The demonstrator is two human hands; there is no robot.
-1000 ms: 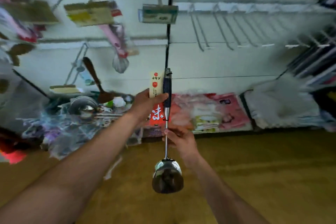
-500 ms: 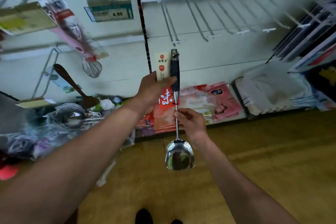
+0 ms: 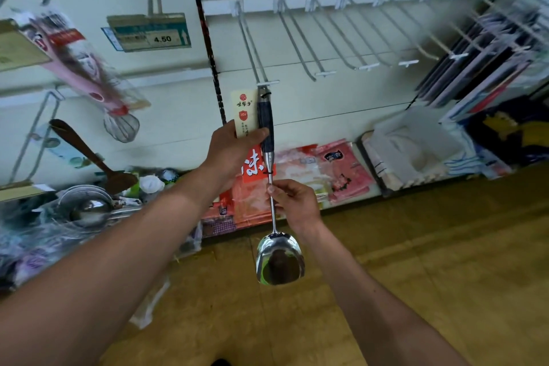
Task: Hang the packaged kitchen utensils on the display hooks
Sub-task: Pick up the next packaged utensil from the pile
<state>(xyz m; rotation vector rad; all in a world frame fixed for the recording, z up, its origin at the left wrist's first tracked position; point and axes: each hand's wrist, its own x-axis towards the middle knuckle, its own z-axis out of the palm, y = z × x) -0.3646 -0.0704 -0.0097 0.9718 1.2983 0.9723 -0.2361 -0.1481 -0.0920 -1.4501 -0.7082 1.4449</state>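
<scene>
- My left hand (image 3: 234,142) curls round the dark ribbed handle and cream card label (image 3: 244,111) of the long stainless-steel spatula (image 3: 269,157). The thumb lies across the card, to aim the top end.
- My right hand (image 3: 294,199) pinches the thin steel shaft lower down, which I judge steadies the hanging blade against swinging.
- The spatula stands upright, its handle top just below the tip of the white wire display hook (image 3: 258,68).
- I cannot tell whether the small black hanging loop (image 3: 265,95) is over the tip yet. Threading it looks like the step in hand.
</scene>
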